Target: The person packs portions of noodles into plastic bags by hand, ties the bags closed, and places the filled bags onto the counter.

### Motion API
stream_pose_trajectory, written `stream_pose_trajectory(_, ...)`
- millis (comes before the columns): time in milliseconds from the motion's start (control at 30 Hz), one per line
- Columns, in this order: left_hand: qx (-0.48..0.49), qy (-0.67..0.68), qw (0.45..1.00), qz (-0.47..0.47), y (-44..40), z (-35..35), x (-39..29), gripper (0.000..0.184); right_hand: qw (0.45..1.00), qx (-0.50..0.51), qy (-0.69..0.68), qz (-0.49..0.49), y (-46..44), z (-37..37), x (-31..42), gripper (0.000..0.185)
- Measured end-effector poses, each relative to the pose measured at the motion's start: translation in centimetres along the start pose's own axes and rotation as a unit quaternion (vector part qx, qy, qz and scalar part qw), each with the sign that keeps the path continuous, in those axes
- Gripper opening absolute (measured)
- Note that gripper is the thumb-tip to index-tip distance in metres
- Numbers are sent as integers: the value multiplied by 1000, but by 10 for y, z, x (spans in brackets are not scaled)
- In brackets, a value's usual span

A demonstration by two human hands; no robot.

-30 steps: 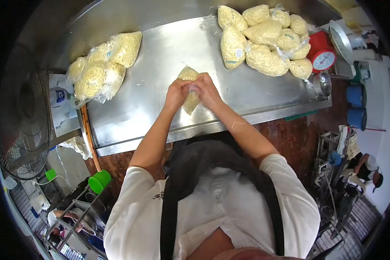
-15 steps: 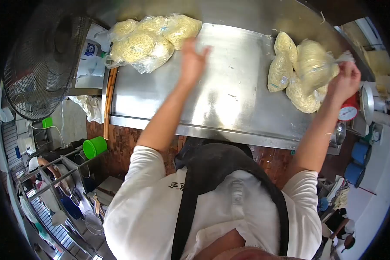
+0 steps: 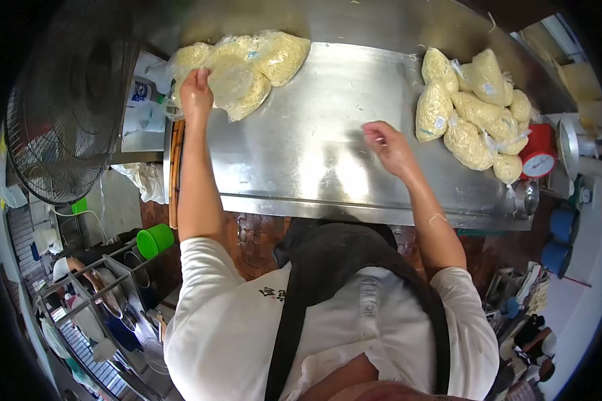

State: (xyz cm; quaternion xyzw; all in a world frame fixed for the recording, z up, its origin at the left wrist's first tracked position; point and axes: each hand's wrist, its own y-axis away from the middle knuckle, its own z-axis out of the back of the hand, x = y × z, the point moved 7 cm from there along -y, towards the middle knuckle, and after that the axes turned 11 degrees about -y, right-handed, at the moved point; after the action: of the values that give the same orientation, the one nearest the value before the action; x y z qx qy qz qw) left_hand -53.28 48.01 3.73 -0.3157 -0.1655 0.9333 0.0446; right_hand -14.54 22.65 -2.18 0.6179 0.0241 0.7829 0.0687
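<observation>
Pinching a bag (image 3: 233, 81) at the table's (image 3: 334, 180) left end with my left hand (image 3: 197, 95); my right hand (image 3: 389, 150) is loose and empty. With grip that light it might slip, or tear if I yank, dumping noodles (image 3: 282, 59).

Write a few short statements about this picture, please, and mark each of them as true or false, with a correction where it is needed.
1. The left hand is at the noodle bags on the left. True.
2. The red scale stands beside the noodle bags on the right. True.
3. The right hand touches the red scale. False: it is over a bare part of the table, apart from the scale.
4. The green bucket stands on the table. False: it is off the table, at the left.
5. The apron is dark. True.
</observation>
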Motion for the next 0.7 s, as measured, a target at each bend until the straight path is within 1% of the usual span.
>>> stream_pose_trajectory(33,35,20,999,-28,2,15,-41,30,999,12,36,38,-2,-13,20,35)
stream_pose_trajectory(67,69,42,995,-55,8,25,-76,29,999,18,40,0,-4,-26,38,58)
stream_pose_trajectory(133,202,126,971,-7,30,29,-116,26,984,-29,120,127,-9,-47,72,90)
stream_pose_trajectory(167,268,168,949,17,47,21,-132,25,979,-37,135,149,-10,-59,78,98)
stream_pose_trajectory(233,321,202,925,-19,86,-4,-162,22,966,-51,166,191,-9,-79,83,114)
stream_pose_trajectory(300,434,199,878,10,131,-59,-158,19,968,12,230,95,-7,-93,50,119)
stream_pose_trajectory(333,452,213,865,48,148,-79,-157,19,972,24,224,61,-4,-89,30,106)
stream_pose_trajectory(367,471,225,849,88,165,-94,-157,18,977,86,194,2,-3,-89,-2,93)
stream_pose_trajectory(400,475,253,837,105,182,-104,-162,17,974,151,161,-56,-1,-88,-35,80)
stream_pose_trajectory(467,477,308,812,132,203,-117,-175,15,992,93,80,1,13,-76,-35,28)
stream_pose_trajectory(500,479,322,805,135,206,-117,-180,15,992,3,92,91,17,-67,-20,23)
stream_pose_trajectory(533,478,335,800,137,207,-114,-186,14,974,-85,104,182,22,-62,-3,20)
stream_pose_trajectory(600,475,342,800,130,202,-112,-192,13,952,-121,98,264,26,-58,9,17)
stream_pose_trajectory(667,479,326,806,120,203,-111,-190,13,970,-18,61,236,26,-67,2,15)
stream_pose_trajectory(700,478,348,799,107,203,-109,-192,14,987,-11,-16,161,22,-64,-1,15)
